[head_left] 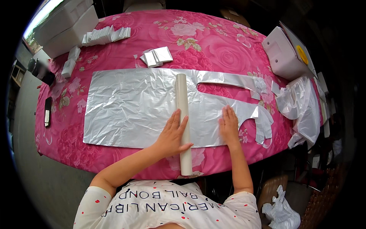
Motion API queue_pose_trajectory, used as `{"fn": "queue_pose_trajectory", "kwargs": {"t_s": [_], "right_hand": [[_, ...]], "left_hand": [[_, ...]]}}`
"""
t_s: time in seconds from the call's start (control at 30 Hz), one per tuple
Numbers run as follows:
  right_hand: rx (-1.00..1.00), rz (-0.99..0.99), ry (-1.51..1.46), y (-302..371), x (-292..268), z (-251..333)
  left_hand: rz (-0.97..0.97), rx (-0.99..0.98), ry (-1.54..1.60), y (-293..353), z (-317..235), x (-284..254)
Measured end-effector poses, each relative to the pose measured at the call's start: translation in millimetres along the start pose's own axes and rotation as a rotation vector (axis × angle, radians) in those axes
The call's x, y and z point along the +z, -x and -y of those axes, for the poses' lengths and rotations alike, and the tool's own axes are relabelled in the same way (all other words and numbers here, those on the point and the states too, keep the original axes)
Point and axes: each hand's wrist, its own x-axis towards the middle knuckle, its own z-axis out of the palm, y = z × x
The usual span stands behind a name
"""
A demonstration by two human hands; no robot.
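A silvery-white plastic carrier bag (122,107) lies flat and creased across the table, its two handles pointing right. Across its middle rests a long pale roller tube (182,95), whose near end reaches past the bag's near edge. My left hand (171,135) lies against the tube with fingers stretched and apart, the thumb crossing over it. On the bag to the right of the tube, my right hand (228,126) is laid flat with its fingers straight, near the base of the nearer handle.
A pink flowered tablecloth (225,42) covers the table. Folded white packets (156,57) lie beyond the bag, with a row of more (103,36) beside white foam boxes (68,26). A phone (47,110) lies left. A white box (284,53) and loose plastic bags (301,107) stand right.
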Motion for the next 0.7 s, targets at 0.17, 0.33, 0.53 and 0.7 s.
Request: {"fn": "queue_pose_trajectory", "kwargs": {"t_s": [0.17,0.33,0.53,0.7], "right_hand": [[0.392,-0.19,0.132,21.0,-44.3,-138.3],[0.516,-0.272,0.164,55.8,-58.5,-184.2],[0.419,-0.341,0.365,48.1,-58.5,-146.6],[0.397,-0.352,0.281,55.4,-52.0,-151.3]], "left_hand": [[-0.005,0.028,-0.01,-15.9,-10.6,8.5],[-0.006,0.034,-0.035,-21.0,-14.0,9.4],[-0.016,0.014,-0.064,-21.0,-13.0,11.0],[-0.023,0.014,-0.041,-19.9,-13.4,11.5]]}}
